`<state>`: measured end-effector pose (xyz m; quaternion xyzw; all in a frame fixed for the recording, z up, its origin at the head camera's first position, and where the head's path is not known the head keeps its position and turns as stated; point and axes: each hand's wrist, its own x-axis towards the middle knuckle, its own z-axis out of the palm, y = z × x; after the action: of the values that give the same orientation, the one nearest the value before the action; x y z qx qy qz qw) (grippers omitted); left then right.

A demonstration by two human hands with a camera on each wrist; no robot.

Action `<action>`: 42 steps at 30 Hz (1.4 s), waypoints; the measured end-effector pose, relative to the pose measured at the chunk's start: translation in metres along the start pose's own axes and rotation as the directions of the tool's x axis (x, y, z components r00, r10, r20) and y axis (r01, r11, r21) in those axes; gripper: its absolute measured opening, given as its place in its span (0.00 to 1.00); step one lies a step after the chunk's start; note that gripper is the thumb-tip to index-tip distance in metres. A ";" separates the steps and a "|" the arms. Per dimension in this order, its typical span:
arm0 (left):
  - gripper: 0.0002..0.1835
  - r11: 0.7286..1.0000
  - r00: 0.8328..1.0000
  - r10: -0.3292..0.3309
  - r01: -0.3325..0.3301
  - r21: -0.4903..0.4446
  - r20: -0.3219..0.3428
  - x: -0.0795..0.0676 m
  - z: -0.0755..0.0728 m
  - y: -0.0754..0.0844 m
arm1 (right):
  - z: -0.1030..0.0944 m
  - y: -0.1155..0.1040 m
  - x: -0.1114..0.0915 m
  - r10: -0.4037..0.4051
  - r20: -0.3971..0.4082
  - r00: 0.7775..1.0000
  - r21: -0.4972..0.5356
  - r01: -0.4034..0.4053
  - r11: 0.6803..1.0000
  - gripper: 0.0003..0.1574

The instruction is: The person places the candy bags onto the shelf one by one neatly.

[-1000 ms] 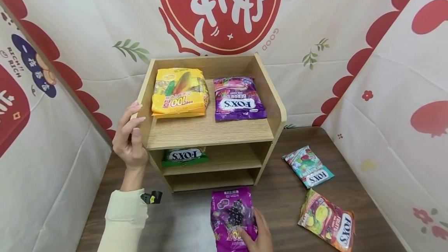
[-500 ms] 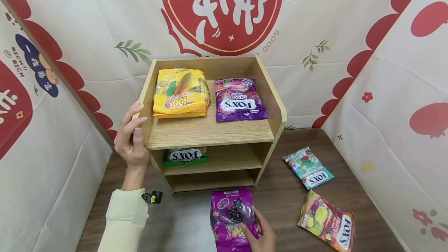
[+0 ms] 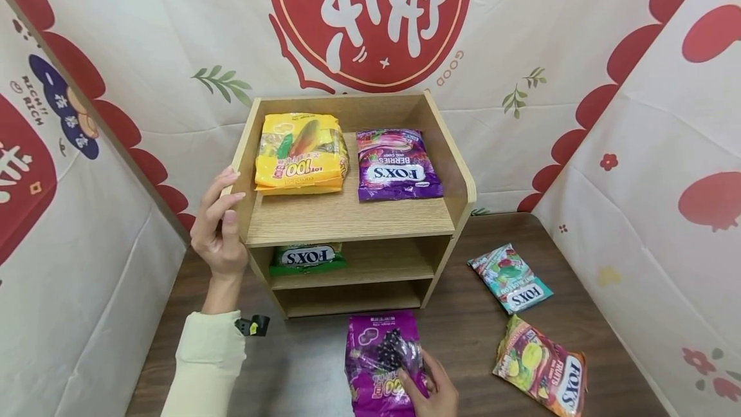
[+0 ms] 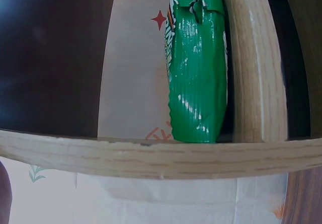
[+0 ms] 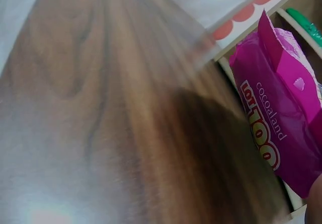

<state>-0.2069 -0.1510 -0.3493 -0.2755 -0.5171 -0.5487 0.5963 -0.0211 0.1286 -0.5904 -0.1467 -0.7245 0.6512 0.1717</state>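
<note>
We've got the purple LOT 100 bag (image 3: pixel 384 340) in the right hand (image 3: pixel 434 388) — thumb bent over the printed face, fingers mostly hidden behind, so a pinch at its right side, near end. Key relation: the bag lies left of those fingers and reaches forward past them, long axis running roughly from the person toward the shelf unit (image 3: pixel 347 225), far end just before the lowest tier as we look down. We can't tell how high it sits over the table (image 3: pixel 463 346). Right hand is plainly the nearer one; the left hand (image 3: pixel 220 230) is well apart from the bag, fingers loosely bent, fingertips touching the edge of the left side panel, no bag in it.

Counts: we see six bags. Top tier, two — one yellow bag (image 3: pixel 298 156), one berries bag (image 3: pixel 396 166) to its right. Middle tier, one green bag (image 3: pixel 298 267), at the left. On the table, right of the unit, two: one teal bag (image 3: pixel 509 278), one orange bag (image 3: pixel 544 365) nearer the person. Plus the held one. One shelf unit, three tiers.
</note>
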 end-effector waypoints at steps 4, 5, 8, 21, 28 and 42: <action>0.24 1.000 1.000 0.000 0.000 0.001 0.000 0.000 0.000 0.000 | 0.000 -0.017 0.000 0.057 -0.024 0.998 0.031 -0.057 0.998 0.37; 0.24 1.000 1.000 0.000 0.000 0.001 0.000 0.000 0.000 0.000 | -0.001 -0.022 0.001 0.068 -0.031 0.997 0.027 -0.067 0.997 0.37; 0.24 1.000 1.000 -0.001 0.001 0.000 0.001 0.000 -0.001 0.001 | -0.003 -0.038 0.002 0.095 -0.059 0.994 0.014 -0.094 0.995 0.36; 0.24 1.000 1.000 0.000 0.000 -0.004 0.006 0.000 -0.001 0.001 | -0.007 -0.075 0.017 -0.082 -0.107 0.991 0.050 0.088 0.995 0.34; 0.24 1.000 1.000 -0.003 0.003 -0.005 0.017 0.000 0.000 0.002 | -0.009 -0.085 0.036 -0.220 -0.043 0.975 0.067 0.222 0.973 0.35; 0.23 1.000 1.000 -0.002 0.002 -0.003 0.023 0.000 -0.002 0.000 | 0.002 -0.128 0.059 -0.315 -0.012 0.949 0.072 0.315 0.946 0.34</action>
<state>-0.2061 -0.1526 -0.3495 -0.2823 -0.5235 -0.5468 0.5893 -0.0741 0.1385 -0.4602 -0.0229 -0.7143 0.6416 0.2786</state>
